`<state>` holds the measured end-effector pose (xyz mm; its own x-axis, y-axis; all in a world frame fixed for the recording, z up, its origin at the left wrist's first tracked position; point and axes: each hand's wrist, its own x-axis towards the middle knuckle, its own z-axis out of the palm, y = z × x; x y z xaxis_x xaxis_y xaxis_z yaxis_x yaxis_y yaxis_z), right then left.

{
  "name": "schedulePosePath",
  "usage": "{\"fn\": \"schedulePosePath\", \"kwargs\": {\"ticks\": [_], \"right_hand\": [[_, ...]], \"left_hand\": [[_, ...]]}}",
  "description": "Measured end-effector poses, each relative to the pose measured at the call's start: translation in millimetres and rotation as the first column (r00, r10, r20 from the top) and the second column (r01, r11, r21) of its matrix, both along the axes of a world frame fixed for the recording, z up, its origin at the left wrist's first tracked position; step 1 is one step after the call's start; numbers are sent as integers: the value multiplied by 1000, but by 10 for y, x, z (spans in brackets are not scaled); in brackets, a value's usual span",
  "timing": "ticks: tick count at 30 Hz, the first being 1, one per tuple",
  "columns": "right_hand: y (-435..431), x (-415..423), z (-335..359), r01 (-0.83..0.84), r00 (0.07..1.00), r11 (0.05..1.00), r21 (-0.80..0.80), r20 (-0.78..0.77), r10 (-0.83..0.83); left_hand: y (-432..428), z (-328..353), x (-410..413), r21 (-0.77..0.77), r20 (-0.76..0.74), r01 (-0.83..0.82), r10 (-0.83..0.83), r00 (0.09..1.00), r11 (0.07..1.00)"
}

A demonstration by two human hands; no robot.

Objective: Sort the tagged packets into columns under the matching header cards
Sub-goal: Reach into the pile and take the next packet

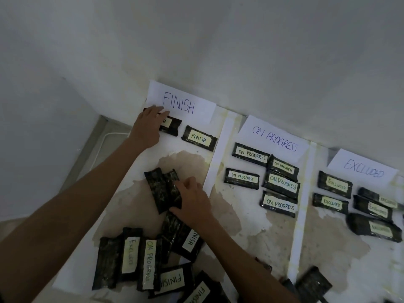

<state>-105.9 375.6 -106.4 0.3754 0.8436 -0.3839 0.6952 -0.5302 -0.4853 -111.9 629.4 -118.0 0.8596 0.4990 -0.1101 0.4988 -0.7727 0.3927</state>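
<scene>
- Top-left FINISH packet: left hand lies flat over its tag; only the last letter shows.
- Packet pair under the right hand, fingers curled on it: no tag side in view, wording unknown.
- Lowest packet in the EXCLUDED column: tag blurred, unreadable.
- Far-right EXCLUDED packet: cut by the right edge, lettering smeared.
- Bottom FINISH packet: cropped by the lower edge.
- Packet behind the right forearm: only a corner shows.
- Leftmost pile packet: no tag visible.

Black packets with pale yellow tags; white header cards, blue lettering.
</scene>
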Motion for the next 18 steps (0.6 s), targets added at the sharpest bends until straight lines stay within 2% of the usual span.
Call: {"fn": "schedulePosePath", "kwargs": {"ticks": [2,6,8,9,11,13,16,18], "right_hand": [[29,-64,25,3,1000,998,-56,28,-2],[18,-149,51,6,997,999,-48,76,-3],[9,-134,114,64,997,998,-14,45,-63],[2,-95,164,153,988,988,16,-26,-152],[-40,35,263,391,897,920,19,-232,-377],[-140,180,298,545,750,837,-43,-422,-510],[-323,290,380,647,512,750,-136,-651,-560],[-417,297,460,659,459,737,-149,-696,-552]], "left_hand": [[-149,65,-74,-15,58,-50,50,997,999],[-624,197,-329,-86,124,-78,88,988,993],[-856,207,-528,-153,162,-114,139,977,982],[-961,208,-630,-172,189,-131,164,968,976],[-1153,233,-816,-225,234,-177,229,945,958],[-1326,291,-962,-296,237,-218,292,927,930],[-1547,370,-1085,-373,201,-226,317,927,900],[-1648,419,-1107,-429,183,-221,324,928,876]]}}
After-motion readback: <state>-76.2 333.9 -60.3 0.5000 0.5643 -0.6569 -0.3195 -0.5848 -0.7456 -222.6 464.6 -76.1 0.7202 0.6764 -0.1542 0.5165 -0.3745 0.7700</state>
